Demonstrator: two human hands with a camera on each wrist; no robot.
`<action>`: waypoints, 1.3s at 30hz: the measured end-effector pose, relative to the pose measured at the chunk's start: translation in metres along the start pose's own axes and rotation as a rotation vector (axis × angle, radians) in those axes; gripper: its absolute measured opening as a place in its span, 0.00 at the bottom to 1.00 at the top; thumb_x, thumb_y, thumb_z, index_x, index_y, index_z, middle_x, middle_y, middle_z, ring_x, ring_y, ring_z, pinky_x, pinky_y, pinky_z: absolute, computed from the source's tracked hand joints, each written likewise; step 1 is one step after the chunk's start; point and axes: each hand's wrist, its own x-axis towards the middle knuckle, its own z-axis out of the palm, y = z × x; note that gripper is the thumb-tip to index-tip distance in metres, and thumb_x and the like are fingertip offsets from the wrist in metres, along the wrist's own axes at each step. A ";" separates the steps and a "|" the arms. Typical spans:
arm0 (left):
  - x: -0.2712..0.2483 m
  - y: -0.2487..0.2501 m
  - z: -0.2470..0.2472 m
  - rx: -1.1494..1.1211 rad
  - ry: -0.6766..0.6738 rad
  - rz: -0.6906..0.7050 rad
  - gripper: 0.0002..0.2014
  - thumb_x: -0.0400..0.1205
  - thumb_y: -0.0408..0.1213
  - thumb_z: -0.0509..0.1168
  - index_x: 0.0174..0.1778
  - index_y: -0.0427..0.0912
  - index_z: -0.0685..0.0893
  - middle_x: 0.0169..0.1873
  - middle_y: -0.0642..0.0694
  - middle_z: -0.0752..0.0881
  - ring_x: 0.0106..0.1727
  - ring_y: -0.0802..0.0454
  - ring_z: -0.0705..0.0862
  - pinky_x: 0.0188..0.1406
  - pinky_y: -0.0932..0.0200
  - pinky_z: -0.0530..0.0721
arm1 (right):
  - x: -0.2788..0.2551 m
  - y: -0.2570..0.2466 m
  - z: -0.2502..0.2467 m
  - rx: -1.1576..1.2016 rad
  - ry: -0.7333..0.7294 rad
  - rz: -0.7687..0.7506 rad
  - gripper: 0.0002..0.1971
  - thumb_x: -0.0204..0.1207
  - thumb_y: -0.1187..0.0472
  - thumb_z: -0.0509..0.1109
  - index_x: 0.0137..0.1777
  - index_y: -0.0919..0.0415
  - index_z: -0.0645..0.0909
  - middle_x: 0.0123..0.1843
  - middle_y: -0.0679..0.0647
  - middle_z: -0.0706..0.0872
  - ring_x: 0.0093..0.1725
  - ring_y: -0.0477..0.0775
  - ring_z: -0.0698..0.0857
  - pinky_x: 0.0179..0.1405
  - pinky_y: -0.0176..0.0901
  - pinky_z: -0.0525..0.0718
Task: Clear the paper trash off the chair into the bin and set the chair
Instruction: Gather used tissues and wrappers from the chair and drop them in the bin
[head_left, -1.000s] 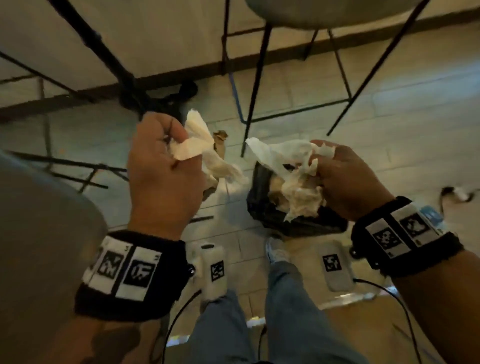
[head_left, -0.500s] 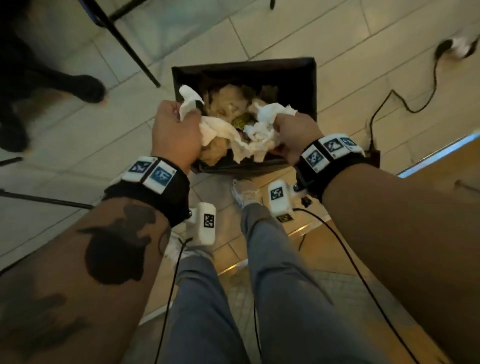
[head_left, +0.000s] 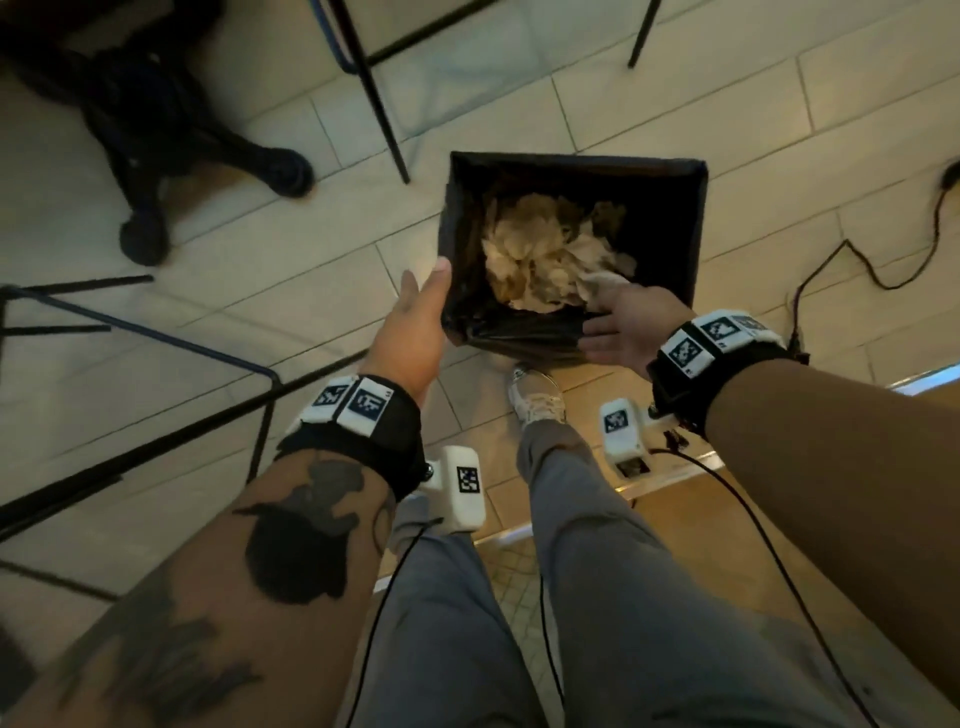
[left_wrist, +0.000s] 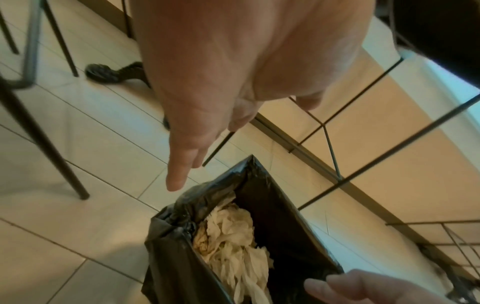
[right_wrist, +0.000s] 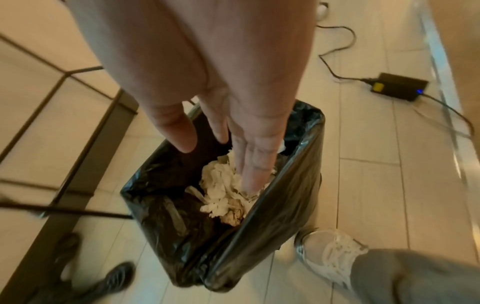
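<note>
A square bin (head_left: 670, 182) lined with a black bag stands on the tiled floor in front of my feet. Crumpled white and brownish paper (head_left: 550, 254) (left_wrist: 231, 236) (right_wrist: 223, 191) lies heaped inside it. My left hand (head_left: 415, 317) (left_wrist: 207, 102) hangs open over the bin's left rim, fingers straight, holding nothing. My right hand (head_left: 618, 322) (right_wrist: 221, 115) is open over the near right side, its fingertips (right_wrist: 249, 181) pointing down onto the paper heap. Thin black chair legs (head_left: 369, 88) stand beyond the bin; the seat is out of view.
A black star-shaped base (head_left: 171, 130) sits at the far left. Another dark metal frame (head_left: 156, 338) stands left of my arm. A cable (head_left: 857, 260) and a black power adapter (right_wrist: 397, 86) lie on the floor to the right. My sneaker (head_left: 535, 395) touches the bin's near side.
Both hands were gripping crumpled paper over the bin; they have let go and the paper now lies in the bin. The hands have spread apart, open.
</note>
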 end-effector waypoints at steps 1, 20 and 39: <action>-0.012 -0.005 -0.014 0.019 -0.004 0.028 0.54 0.70 0.78 0.62 0.90 0.56 0.57 0.89 0.52 0.65 0.87 0.44 0.68 0.85 0.33 0.67 | -0.010 0.003 0.005 -0.099 -0.004 -0.013 0.17 0.88 0.60 0.61 0.75 0.64 0.72 0.57 0.64 0.83 0.55 0.66 0.87 0.61 0.55 0.86; -0.377 -0.104 -0.308 -0.059 0.574 0.571 0.12 0.82 0.50 0.74 0.62 0.57 0.88 0.51 0.57 0.90 0.52 0.59 0.91 0.50 0.57 0.91 | -0.390 0.008 0.349 -1.313 -0.449 -1.188 0.08 0.84 0.52 0.68 0.61 0.44 0.81 0.51 0.42 0.84 0.46 0.43 0.85 0.39 0.38 0.82; -0.332 -0.114 -0.374 0.284 1.159 0.284 0.43 0.73 0.54 0.80 0.84 0.58 0.69 0.86 0.43 0.62 0.84 0.39 0.65 0.78 0.42 0.73 | -0.408 0.030 0.551 -1.866 -0.546 -1.721 0.39 0.75 0.43 0.76 0.82 0.34 0.59 0.77 0.58 0.66 0.71 0.63 0.76 0.69 0.56 0.81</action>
